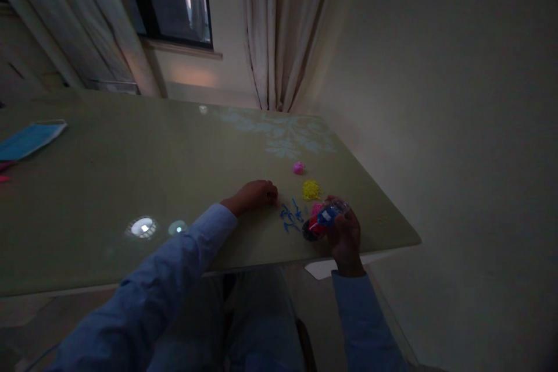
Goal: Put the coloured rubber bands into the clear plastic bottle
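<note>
My right hand (pixel 346 238) grips a clear plastic container (pixel 333 212) with blue content and a small white label, tilted above the table's near right side. Below and beside it are pink-red items (pixel 316 221) and a dark round thing (pixel 310 231), partly covered. My left hand (pixel 257 195) is by the table surface with its fingers curled together; whatever may be in them is hidden. Just right of it lie scattered blue strips (pixel 290 216). Beyond them sit a pile of thin yellow pieces (pixel 311 189) and a small pink bundle (pixel 299 168).
The glossy greenish table (pixel 174 151) ends at a wall on the right and has a pale floral pattern (pixel 283 133) at the back. A blue face mask (pixel 32 139) lies far left, with pink things (pixel 5 171) beside it. Curtains (pixel 279 29) hang behind.
</note>
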Tool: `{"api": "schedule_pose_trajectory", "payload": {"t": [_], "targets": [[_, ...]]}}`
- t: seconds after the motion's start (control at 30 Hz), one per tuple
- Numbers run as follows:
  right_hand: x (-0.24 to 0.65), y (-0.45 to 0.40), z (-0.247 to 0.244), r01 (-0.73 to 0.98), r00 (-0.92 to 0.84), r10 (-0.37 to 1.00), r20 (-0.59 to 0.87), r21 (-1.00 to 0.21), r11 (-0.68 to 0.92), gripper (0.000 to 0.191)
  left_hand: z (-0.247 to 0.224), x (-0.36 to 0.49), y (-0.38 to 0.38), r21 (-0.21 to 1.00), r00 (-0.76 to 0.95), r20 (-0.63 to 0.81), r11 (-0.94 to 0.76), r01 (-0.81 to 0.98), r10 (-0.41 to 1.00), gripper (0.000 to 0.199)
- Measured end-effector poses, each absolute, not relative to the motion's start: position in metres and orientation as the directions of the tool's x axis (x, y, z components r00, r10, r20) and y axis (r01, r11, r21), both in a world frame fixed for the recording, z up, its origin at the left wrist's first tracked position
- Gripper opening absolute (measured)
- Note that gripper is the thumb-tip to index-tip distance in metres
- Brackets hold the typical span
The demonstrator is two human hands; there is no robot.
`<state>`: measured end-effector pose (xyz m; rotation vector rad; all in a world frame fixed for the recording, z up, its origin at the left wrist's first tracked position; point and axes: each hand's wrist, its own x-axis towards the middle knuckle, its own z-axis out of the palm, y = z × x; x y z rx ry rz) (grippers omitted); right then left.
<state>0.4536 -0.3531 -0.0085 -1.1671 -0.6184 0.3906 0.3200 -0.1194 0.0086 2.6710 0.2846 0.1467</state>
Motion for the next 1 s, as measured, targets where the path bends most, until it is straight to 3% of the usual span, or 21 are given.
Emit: {"api": "schedule_pose_trajectory", "payload": {"t": [0.27, 0.43, 0.63, 0.87, 1.0], "targets": [[0.452, -0.351, -0.02, -0.017, 0.751, 0.621, 0.224, -0.934, 0.357, 0.044, 0.008, 0.319, -0.135, 0.384, 0.96, 0.044, -0.892, 0.237, 0.275, 0.015], [0.449, -0.349, -0.02, -0.085, 0.754, 0.626, 0.2, -0.915, 0.395, 0.044, 0.009, 0.322, -0.154, 0.449, 0.94, 0.075, -0.853, 0.266, 0.332, 0.021], [0.448, -0.349, -0.021, -0.085, 0.763, 0.612, 0.208, -0.906, 0.415, 0.043, 0.008, 0.327, -0.171, 0.476, 0.888, 0.002, -0.781, 0.404, 0.46, 0.024], [0.447, -0.348, -0.02, -0.124, 0.775, 0.603, 0.189, -0.89, 0.438, 0.044, 0.018, 0.324, -0.158, 0.709, 0.893, -0.055, -0.613, 0.35, 0.446, 0.029], [0.448, -0.349, -0.021, -0.121, 0.758, 0.621, 0.197, -0.894, 0.431, 0.044, 0.022, 0.324, -0.151, 0.712, 0.906, -0.065, -0.617, 0.336, 0.418, 0.053]]}}
